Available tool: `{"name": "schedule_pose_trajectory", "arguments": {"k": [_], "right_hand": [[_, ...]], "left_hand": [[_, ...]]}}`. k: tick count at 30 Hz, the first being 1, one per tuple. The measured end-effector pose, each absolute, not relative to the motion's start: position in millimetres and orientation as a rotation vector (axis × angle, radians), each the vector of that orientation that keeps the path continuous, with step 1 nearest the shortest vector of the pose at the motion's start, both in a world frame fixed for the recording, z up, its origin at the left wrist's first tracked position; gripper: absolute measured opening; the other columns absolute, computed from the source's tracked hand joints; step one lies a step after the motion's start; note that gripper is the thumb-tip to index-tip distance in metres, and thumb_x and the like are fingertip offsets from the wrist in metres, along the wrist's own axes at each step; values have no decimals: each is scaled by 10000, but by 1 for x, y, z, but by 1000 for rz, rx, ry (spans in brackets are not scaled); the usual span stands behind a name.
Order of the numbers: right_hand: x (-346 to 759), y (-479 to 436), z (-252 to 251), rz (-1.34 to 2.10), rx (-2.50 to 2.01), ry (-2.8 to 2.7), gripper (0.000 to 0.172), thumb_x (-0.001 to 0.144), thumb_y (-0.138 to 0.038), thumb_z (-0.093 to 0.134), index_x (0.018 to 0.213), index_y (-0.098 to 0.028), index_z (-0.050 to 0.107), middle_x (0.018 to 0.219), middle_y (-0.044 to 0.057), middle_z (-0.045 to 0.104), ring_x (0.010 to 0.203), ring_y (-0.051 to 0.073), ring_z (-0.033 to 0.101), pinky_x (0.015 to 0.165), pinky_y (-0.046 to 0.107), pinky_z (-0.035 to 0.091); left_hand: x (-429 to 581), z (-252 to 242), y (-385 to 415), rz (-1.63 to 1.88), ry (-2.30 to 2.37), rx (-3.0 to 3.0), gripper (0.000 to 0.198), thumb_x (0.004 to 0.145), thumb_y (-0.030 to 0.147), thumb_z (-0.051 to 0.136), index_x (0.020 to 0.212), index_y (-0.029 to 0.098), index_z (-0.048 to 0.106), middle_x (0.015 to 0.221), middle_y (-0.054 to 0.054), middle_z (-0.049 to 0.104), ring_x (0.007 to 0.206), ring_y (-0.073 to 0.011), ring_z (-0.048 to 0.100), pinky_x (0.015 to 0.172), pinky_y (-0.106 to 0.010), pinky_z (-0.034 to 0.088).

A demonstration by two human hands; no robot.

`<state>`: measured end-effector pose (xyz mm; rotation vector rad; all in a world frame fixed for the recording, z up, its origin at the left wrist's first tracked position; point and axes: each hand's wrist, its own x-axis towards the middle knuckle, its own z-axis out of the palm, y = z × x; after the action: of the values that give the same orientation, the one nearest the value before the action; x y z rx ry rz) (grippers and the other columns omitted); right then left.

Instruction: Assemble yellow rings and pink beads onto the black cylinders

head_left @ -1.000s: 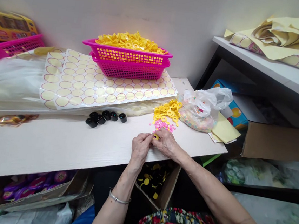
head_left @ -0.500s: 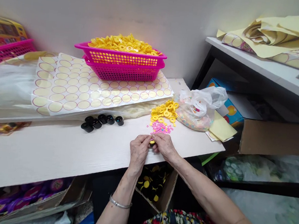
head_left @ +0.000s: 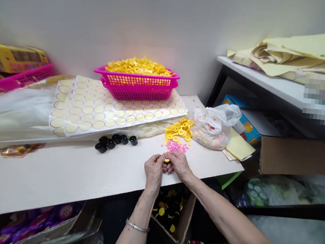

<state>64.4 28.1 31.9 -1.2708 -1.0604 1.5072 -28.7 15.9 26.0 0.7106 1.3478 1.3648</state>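
Observation:
Over the front part of the table, my left hand (head_left: 154, 171) and my right hand (head_left: 179, 165) meet around a small round piece with a yellow top (head_left: 167, 160). A pink dot shows on that top, and fingers cover much of its sides. Both hands pinch it from either side. Just beyond my fingertips lies a scatter of tiny pink beads (head_left: 176, 146). Behind these is a heap of yellow rings with small tabs (head_left: 179, 129). Several black cups (head_left: 110, 144) stand to the left of my hands.
Pink baskets (head_left: 138, 93) full of yellow rings rest on sheets of round stickers (head_left: 96, 116). A plastic bag (head_left: 215, 123) of pale beads sits to the right. Below the table edge, a carton (head_left: 184, 220) holds black and yellow pieces. A white shelf (head_left: 259, 71) rises at right.
The camera view has tilted up and shifted left, so everything sits lower and mostly further right. Both hands still hold the piece, and its yellow top with the pink dot now shows more plainly.

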Motion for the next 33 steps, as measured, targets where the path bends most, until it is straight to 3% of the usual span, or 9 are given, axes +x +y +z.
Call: {"name": "schedule_pose_trajectory", "arguments": {"k": [3, 7, 13, 19, 28, 33], "right_hand": [[63, 24, 29, 1427, -1229, -1022, 344, 714, -501, 537, 682, -160, 510, 422, -54, 485, 337, 82, 454, 335, 187, 363], [61, 8, 31, 1406, -1144, -817, 259, 691, -409, 594, 686, -159, 525, 554, -39, 541, 470, 86, 508, 440, 205, 415], [80, -25, 57, 1767, -917, -546, 315, 611, -297, 716, 781, -169, 484, 760, -2, 608, 692, 134, 595, 613, 278, 492], [112, -44, 76, 2010, -902, -630, 335, 659, -263, 724, 921, -153, 546, 858, 17, 612, 710, 112, 600, 655, 279, 513], [126, -58, 73, 2127, -772, -566, 279, 657, -210, 734, 895, -101, 637, 881, 39, 620, 785, 104, 602, 811, 277, 488], [119, -63, 76, 2050, -790, -524, 294, 670, -290, 732, 868, -94, 637, 874, 52, 621, 784, 114, 596, 776, 282, 496]], "left_hand": [[-26, 31, 9, 1397, 1321, 715, 409, 622, 486, 687, 690, 89, 618, 501, 3, 552, 422, -84, 480, 429, -198, 390], [-24, 32, -6, 1436, 1252, 804, 384, 504, 368, 791, 738, 98, 653, 582, 27, 529, 524, -71, 464, 492, -182, 395], [-27, 33, -23, 1325, 1158, 1108, 352, 493, 262, 809, 811, 161, 697, 783, -7, 571, 745, -128, 527, 677, -233, 444], [-33, 47, -36, 1278, 1124, 1291, 318, 489, 234, 817, 787, 179, 720, 853, -46, 577, 890, -184, 519, 817, -302, 432], [-30, 46, -51, 1064, 922, 1310, 307, 716, 293, 670, 1000, 179, 679, 1014, -84, 619, 979, -211, 550, 912, -322, 408], [-15, 51, -62, 1137, 921, 1137, 301, 799, 354, 569, 1022, 171, 655, 1030, -83, 617, 1001, -203, 548, 929, -297, 400]]}}
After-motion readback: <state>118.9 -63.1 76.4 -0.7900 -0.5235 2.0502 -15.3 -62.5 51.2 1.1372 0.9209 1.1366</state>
